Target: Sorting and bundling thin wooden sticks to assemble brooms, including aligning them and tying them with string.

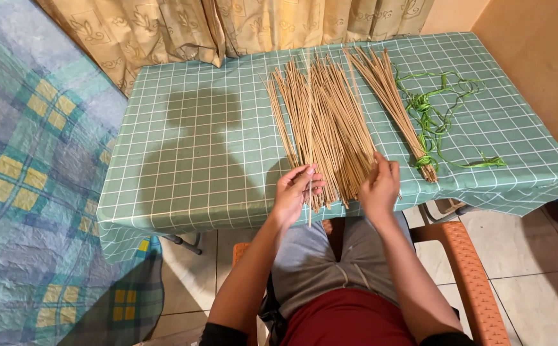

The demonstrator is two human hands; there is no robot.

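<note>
At the near edge of the table covered with a green cloth checked in white lines (183,160), the person's two bare hands work at a loose spread of thin, pale tan sticks (327,122) that fans away from them across the cloth. The left hand (297,191) has its fingers curled closed around a single thin stick (309,138), which stands out from the pile and reaches past the table edge toward the lap. The right hand (379,186) rests on the near ends of the spread, fingers bent down onto the sticks; whether they grip any cannot be told.

Just to the right lies a second bundle of the same sticks (394,102), tied near its lower end with a bright green strip (425,160), and more loose green strips (439,109) curl beside it on the cloth. Beige patterned curtains (227,25) hang behind the table. The person sits on an orange plastic chair (468,269).
</note>
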